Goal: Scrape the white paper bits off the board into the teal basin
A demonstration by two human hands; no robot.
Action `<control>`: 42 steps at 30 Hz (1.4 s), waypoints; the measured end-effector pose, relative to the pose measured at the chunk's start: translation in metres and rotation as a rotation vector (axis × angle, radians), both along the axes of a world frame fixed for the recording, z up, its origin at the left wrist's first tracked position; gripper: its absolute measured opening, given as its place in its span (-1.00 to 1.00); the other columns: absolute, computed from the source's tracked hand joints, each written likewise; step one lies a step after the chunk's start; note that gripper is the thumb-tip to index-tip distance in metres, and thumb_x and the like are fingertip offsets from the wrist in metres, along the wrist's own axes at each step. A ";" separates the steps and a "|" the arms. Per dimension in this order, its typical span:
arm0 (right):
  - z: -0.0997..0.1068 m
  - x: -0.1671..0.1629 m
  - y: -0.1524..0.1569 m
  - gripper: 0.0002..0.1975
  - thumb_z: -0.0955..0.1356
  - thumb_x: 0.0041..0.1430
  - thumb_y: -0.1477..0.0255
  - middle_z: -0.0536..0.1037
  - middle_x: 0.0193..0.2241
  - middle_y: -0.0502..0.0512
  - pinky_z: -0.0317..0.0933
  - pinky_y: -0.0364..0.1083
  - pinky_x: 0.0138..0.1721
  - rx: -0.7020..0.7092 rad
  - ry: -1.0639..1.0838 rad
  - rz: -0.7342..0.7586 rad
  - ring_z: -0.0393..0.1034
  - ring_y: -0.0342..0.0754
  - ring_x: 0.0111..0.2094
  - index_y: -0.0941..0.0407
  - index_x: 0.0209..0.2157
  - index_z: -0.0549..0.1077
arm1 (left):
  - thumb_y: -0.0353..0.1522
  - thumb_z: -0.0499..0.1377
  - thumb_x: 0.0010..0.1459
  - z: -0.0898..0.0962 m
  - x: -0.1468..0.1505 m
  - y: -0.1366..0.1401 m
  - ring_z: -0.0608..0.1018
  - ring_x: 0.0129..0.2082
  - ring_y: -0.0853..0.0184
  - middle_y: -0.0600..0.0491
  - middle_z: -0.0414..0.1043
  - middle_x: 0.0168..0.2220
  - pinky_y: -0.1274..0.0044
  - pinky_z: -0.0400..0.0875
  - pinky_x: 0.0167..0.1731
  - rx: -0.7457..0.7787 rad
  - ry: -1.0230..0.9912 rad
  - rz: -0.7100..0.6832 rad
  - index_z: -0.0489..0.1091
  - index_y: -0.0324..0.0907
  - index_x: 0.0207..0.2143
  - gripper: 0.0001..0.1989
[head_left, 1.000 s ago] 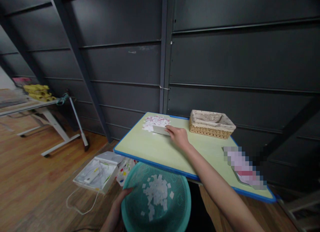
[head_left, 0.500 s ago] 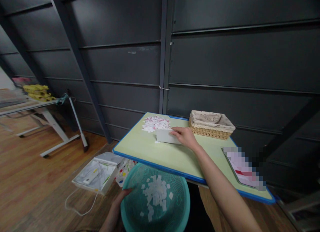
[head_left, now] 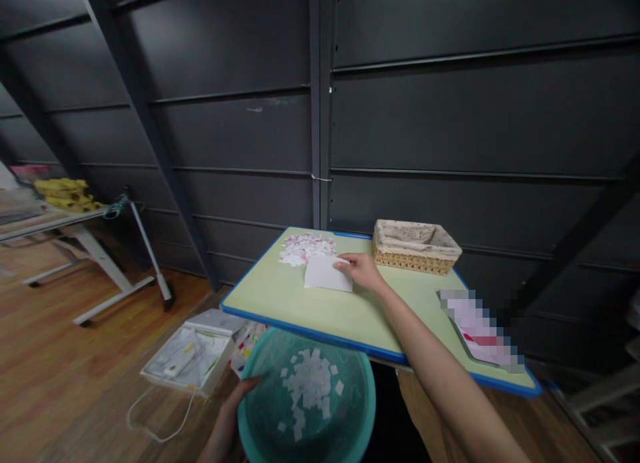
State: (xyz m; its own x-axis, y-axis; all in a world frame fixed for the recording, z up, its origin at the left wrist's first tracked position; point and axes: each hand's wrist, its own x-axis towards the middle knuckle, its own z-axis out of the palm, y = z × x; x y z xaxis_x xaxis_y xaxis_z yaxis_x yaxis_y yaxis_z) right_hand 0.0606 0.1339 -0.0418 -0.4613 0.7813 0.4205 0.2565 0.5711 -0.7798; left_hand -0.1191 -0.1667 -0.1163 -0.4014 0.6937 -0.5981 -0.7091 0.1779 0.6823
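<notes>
My right hand (head_left: 361, 270) pinches the top right edge of a white card (head_left: 327, 274), which stands tilted on the pale green tabletop (head_left: 270, 290). Just behind the card lies a heap of small paper scraps (head_left: 306, 245), white with some pink. My left hand (head_left: 239, 398) grips the left rim of a teal plastic basin (head_left: 369, 410) with perforated sides, below the table's front edge. Inside the basin lie many small white paper pieces (head_left: 311, 381). The fingers of my left hand are partly hidden by the rim.
A cloth-lined wicker basket (head_left: 415, 253) stands at the table's back right. A flat, pixelated item (head_left: 477, 330) lies at the right edge. On the floor at left sits an opened white box (head_left: 187, 363) with a cord. Dark metal panels (head_left: 240, 136) rise behind the table.
The card has been turned more upright, showing more of its face, and my right hand has shifted slightly with it. The whole view has moved a little; my left hand stays on the basin.
</notes>
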 end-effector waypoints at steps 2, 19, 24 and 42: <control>0.000 0.000 -0.001 -0.67 0.39 0.03 0.27 0.64 -0.19 0.26 0.34 0.01 -0.22 -0.009 -0.006 0.012 0.51 0.12 -0.24 0.19 -0.24 0.63 | -0.40 0.26 0.03 0.004 0.001 0.001 0.62 -0.56 0.22 0.00 0.62 -0.56 0.42 0.54 -0.46 -0.025 0.027 -0.018 0.49 -0.27 -0.31 -0.85; 0.013 -0.006 -0.037 -0.61 0.50 -0.19 0.14 0.40 -0.66 -0.05 0.01 -0.21 -0.63 -0.392 -0.072 0.408 0.21 -0.20 -0.64 0.20 -0.52 0.47 | -0.47 0.21 0.06 0.019 0.006 0.004 0.60 -0.60 0.24 -0.03 0.61 -0.58 0.41 0.54 -0.49 -0.017 0.044 0.028 0.49 -0.30 -0.41 -0.94; 0.018 -0.002 -0.032 -0.60 0.50 -0.19 0.14 0.39 -0.65 -0.06 0.02 -0.21 -0.62 -0.374 0.035 0.303 0.20 -0.22 -0.63 0.21 -0.52 0.47 | -0.49 0.19 0.07 0.024 0.007 0.004 0.60 -0.59 0.25 -0.05 0.62 -0.57 0.43 0.55 -0.46 -0.030 0.067 0.038 0.49 -0.30 -0.42 -0.92; 0.018 0.017 -0.010 -0.63 0.20 0.31 0.28 0.64 -0.20 0.20 0.25 -0.09 -0.24 0.361 -0.323 -0.446 0.52 0.04 -0.27 0.09 -0.03 0.54 | -0.46 0.25 0.00 0.020 0.009 0.003 0.65 -0.52 0.16 0.00 0.60 -0.59 0.41 0.55 -0.45 -0.042 0.059 0.014 0.46 -0.27 -0.35 -0.89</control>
